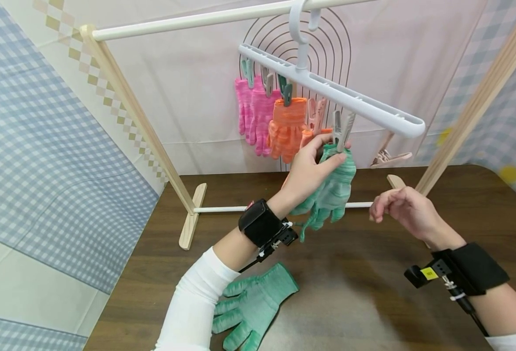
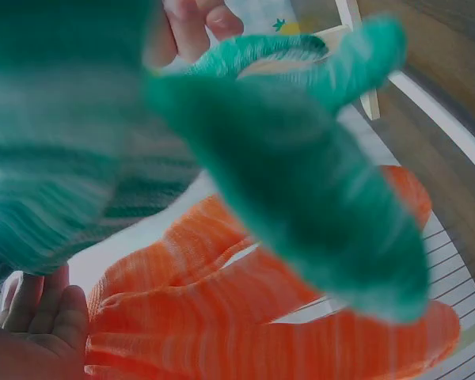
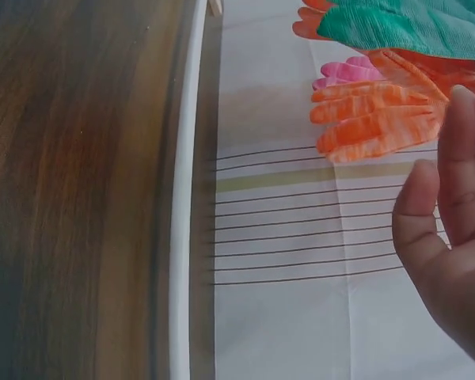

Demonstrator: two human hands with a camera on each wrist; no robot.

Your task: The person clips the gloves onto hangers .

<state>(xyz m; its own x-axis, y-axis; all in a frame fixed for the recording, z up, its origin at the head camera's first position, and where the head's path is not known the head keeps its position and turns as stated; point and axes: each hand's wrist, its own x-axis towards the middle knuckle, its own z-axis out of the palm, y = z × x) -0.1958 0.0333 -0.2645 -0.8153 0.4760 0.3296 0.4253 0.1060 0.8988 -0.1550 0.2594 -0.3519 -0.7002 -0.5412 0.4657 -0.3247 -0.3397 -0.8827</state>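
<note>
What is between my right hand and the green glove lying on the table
Nothing visible. The right hand hovers empty above the table, and bare wood lies between it and the green glove on the table. The left hand holds the other green glove at a clip.

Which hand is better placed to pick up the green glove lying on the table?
Probably the right hand: it holds nothing, while the left hand grips the hanging green glove. The lying glove sits under the left forearm.

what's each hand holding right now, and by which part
The left hand grips the green glove by its cuff, at the clip. The right hand holds nothing.
</note>
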